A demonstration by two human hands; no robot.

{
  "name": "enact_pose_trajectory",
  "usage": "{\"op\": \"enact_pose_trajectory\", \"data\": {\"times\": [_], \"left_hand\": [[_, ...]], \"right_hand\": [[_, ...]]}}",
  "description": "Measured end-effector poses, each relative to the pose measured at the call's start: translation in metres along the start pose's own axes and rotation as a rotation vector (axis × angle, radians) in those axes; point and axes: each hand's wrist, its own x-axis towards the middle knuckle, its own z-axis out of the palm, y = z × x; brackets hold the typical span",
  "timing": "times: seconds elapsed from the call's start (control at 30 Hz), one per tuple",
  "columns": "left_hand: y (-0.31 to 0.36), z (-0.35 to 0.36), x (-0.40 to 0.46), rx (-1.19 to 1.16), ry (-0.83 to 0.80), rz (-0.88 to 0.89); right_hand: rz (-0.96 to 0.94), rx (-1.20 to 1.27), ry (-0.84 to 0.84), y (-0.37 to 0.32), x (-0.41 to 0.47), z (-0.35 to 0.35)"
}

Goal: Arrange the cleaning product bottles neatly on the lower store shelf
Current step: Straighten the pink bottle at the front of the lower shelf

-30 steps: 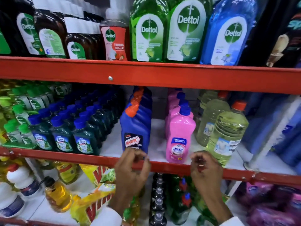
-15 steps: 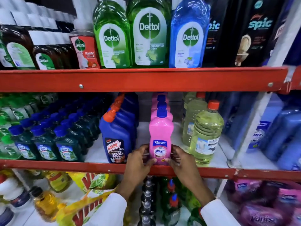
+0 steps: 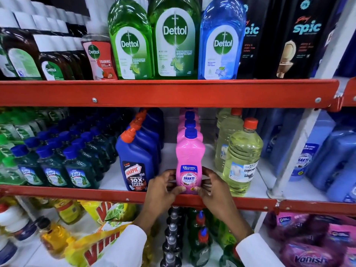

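Far left of the middle shelf (image 3: pixel 256 184): rows of dark green bottles (image 3: pixel 77 170) with blue caps, upright, packed close; next, centre-left: blue Harpic bottle (image 3: pixel 137 166) at the shelf front, orange cap tilted, more of its kind behind; just right of that, low centre of the frame: left hand (image 3: pixel 161 187), fingers curled against the left side of the pink bottle (image 3: pixel 189 160), thumb tip on the lower label; pink bottle upright at the front edge, blue cap, "Shakti" label facing out, heading a row of like bottles; pinched on its other side by the right hand (image 3: pixel 212 187), fingers on the right flank, thumb at the base; white cuffs at both wrists lower down; right of centre: pale yellow bottle (image 3: pixel 241 160) with orange cap, near but apart from the pink one; along the top: red rail (image 3: pixel 173 93).
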Motion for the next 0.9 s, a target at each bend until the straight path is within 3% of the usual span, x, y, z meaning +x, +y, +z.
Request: {"op": "enact_pose_trajectory", "data": {"times": [0.13,0.3,0.9], "left_hand": [[0.009,-0.001,0.002,-0.018,-0.072,0.023],[0.013,0.002,0.004,-0.016,-0.092,0.042],[0.003,0.004,0.004,0.030,-0.111,0.084]], "right_hand": [[0.041,0.053,-0.053,0.000,0.004,0.000],[-0.042,0.037,-0.074,-0.008,0.009,-0.003],[-0.071,0.011,-0.002,-0.005,0.002,-0.002]]}}
